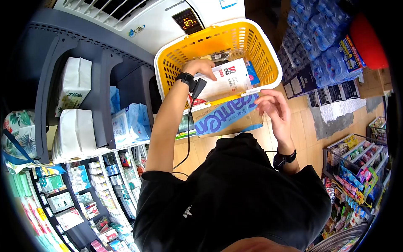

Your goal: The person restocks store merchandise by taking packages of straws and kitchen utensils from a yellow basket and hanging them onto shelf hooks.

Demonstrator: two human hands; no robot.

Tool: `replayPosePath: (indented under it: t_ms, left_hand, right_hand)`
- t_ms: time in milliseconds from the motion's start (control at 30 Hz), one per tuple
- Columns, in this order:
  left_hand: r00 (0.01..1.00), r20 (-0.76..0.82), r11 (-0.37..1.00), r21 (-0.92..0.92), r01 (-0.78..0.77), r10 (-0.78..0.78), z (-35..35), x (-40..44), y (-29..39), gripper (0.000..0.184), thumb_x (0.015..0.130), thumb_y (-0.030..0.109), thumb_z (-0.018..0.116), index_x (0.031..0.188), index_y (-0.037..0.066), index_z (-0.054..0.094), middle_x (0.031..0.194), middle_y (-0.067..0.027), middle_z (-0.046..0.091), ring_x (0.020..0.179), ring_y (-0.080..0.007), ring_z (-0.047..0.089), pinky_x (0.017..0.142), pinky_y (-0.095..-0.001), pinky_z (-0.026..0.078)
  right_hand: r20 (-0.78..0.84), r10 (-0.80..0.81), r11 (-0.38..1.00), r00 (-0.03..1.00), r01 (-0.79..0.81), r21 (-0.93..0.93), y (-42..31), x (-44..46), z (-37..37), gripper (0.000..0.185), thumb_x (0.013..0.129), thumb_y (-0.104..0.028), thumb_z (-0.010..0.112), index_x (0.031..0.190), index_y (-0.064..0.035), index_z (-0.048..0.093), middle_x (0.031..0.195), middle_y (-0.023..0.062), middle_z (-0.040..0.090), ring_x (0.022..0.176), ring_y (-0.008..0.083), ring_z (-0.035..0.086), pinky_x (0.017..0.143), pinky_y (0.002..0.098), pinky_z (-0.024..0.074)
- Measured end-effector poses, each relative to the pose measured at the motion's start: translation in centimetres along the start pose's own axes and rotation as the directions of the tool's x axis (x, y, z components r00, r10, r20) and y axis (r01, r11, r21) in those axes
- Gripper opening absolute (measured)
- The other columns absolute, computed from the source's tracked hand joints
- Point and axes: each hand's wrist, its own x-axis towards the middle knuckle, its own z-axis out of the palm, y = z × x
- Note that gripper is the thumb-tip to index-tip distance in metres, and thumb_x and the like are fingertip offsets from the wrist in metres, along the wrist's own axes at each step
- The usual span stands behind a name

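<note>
A yellow basket with a white rim (275,63) rests on a cardboard box (235,116) with blue printing. Inside the basket lie a white package (235,80) with red and black marks, a blue item (252,73) and some clear plastic packaging. My left hand (200,68) reaches into the basket, its fingers over the left end of the white package; whether it grips anything is unclear. My right hand (275,108) is beside the basket's near right corner, fingers apart and slightly curled, holding nothing. Both wrists wear black bands.
Behind the basket stands a white appliance (159,25) with a lit display. Grey shelves (98,63) with white and blue packs are at the left. Packs of bottled water (327,63) are stacked at the right, above a product rack (357,168). A black cable hangs near my left arm.
</note>
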Motion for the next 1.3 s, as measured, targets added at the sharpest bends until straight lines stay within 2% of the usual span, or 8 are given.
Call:
replayPosePath:
  t_ms: [333,433,567,633,700,767,1000,1300]
  left_hand:
    - [0.865,-0.497,0.924,-0.297,-0.24,0.064,-2.8,-6.2,2.3,0.049,0.075,0.031,0.085,0.109,0.0,0.07,0.102,-0.0174,0.074,0.09,-0.0264,0.071,0.08,-0.0353,0.053]
    - [0.636,-0.771,0.801,-0.368,-0.473,0.021,-3.2,-9.0,4.0,0.045,0.082,0.027,0.082,0.112,-0.003,0.068,0.099,-0.0166,0.074,0.086,-0.0238,0.073,0.076,-0.0335,0.055]
    - [0.465,-0.885,0.612,-0.383,-0.692,-0.029,-2.3,-15.2,8.3,0.041,0.088,0.023,0.078,0.116,-0.005,0.067,0.099,-0.0153,0.076,0.087,-0.0174,0.074,0.075,-0.0293,0.056]
    - [0.444,-0.895,0.566,-0.39,-0.726,-0.048,-0.7,-17.7,9.7,0.041,0.088,0.022,0.078,0.116,-0.005,0.067,0.099,-0.0151,0.076,0.088,-0.0169,0.073,0.075,-0.0292,0.056]
    - [0.507,-0.858,0.582,-0.453,-0.676,-0.08,0.7,-21.3,11.2,0.037,0.093,0.02,0.076,0.118,-0.004,0.064,0.104,-0.0131,0.074,0.091,-0.0142,0.072,0.077,-0.0271,0.056]
    - [0.478,-0.874,0.425,-0.467,-0.775,-0.088,3.2,-22.9,11.9,0.035,0.092,0.014,0.076,0.118,-0.005,0.063,0.107,-0.0136,0.074,0.092,-0.0134,0.07,0.078,-0.0274,0.056]
    - [0.468,-0.849,0.181,-0.514,-0.838,-0.244,11.4,-28.8,13.0,0.038,0.091,0.007,0.075,0.124,-0.005,0.061,0.111,-0.0102,0.072,0.101,-0.0125,0.067,0.087,-0.0278,0.055]
    - [0.354,-0.795,0.109,-0.46,-0.881,-0.493,21.4,-37.0,12.4,0.039,0.091,0.003,0.074,0.126,-0.006,0.059,0.114,-0.0089,0.07,0.103,-0.0115,0.065,0.091,-0.0288,0.052]
  right_hand:
    - [0.076,0.026,0.999,0.997,-0.024,-0.024,-0.4,-0.4,0.9,0.035,0.099,-0.003,0.051,0.133,0.0012,0.052,0.109,0.0113,0.068,0.092,0.0137,0.062,0.078,0.0271,0.0493]
    - [0.097,0.017,1.0,0.995,-0.014,-0.026,-0.6,-0.6,1.5,0.035,0.099,-0.003,0.051,0.133,0.001,0.052,0.108,0.0102,0.068,0.092,0.0135,0.062,0.078,0.027,0.0495]
    - [0.129,0.007,0.998,0.992,0.001,-0.066,-1.1,-0.7,2.3,0.036,0.098,-0.004,0.053,0.134,0.0006,0.051,0.117,0.0108,0.065,0.102,0.015,0.06,0.084,0.0284,0.0489]
    - [-0.014,-0.181,0.953,0.983,0.172,-0.251,-1.6,-0.7,3.4,0.042,0.098,-0.006,0.057,0.138,-0.0002,0.048,0.13,0.0126,0.059,0.118,0.0187,0.055,0.096,0.0319,0.0457]
    - [-0.066,-0.198,0.95,0.978,0.175,-0.258,-1.8,-0.9,4.1,0.045,0.097,-0.008,0.058,0.14,-0.0006,0.045,0.135,0.0133,0.055,0.124,0.0205,0.051,0.102,0.0338,0.0423]
    - [-0.11,-0.212,0.955,0.971,0.182,-0.236,-1.9,-1.0,4.6,0.054,0.098,-0.012,0.061,0.146,0.001,0.038,0.141,0.0172,0.05,0.132,0.0251,0.047,0.112,0.0387,0.035]
    - [0.16,-0.038,0.995,0.986,0.053,-0.088,-2.3,-4.2,7.5,0.059,0.096,-0.009,0.063,0.146,0.006,0.035,0.137,0.0188,0.053,0.128,0.0224,0.051,0.109,0.0384,0.0395]
    - [0.417,0.188,0.981,0.889,-0.15,-0.124,-0.9,-9.3,13.9,0.055,0.093,-0.002,0.069,0.141,0.0066,0.044,0.124,0.014,0.064,0.11,0.016,0.065,0.09,0.0307,0.0547]
